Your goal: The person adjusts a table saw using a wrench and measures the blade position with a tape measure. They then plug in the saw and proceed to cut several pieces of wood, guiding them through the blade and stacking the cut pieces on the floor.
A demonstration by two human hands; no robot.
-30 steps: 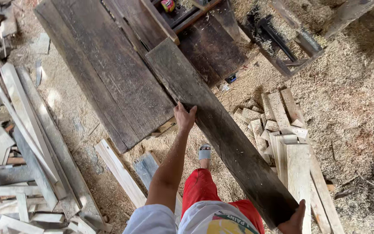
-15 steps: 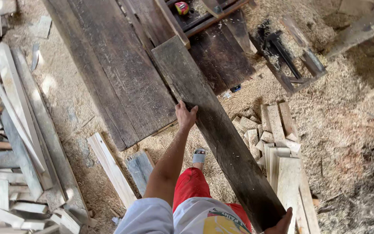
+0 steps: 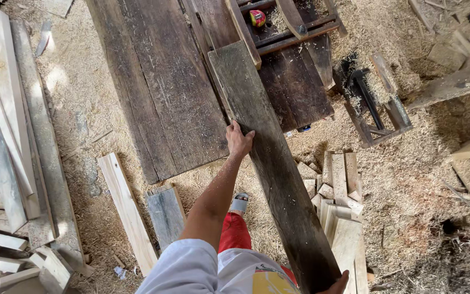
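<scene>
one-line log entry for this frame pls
left hand: gripping long dark plank at left edge | right hand: on plank's near end | plank far end: resting on dark wooden table

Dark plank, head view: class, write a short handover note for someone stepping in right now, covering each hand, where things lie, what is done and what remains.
Left hand: gripping the left edge of the dark plank about midway along.
Right hand: at the plank's near end, mostly out of frame.
Plank: far end rests on the dark wooden bench, near end raised at the person's waist, running diagonally.
Around: pale offcuts on the sawdust to the right, pale boards to the left.
Done: far end is on the bench.
Left: near end not yet set down.
</scene>
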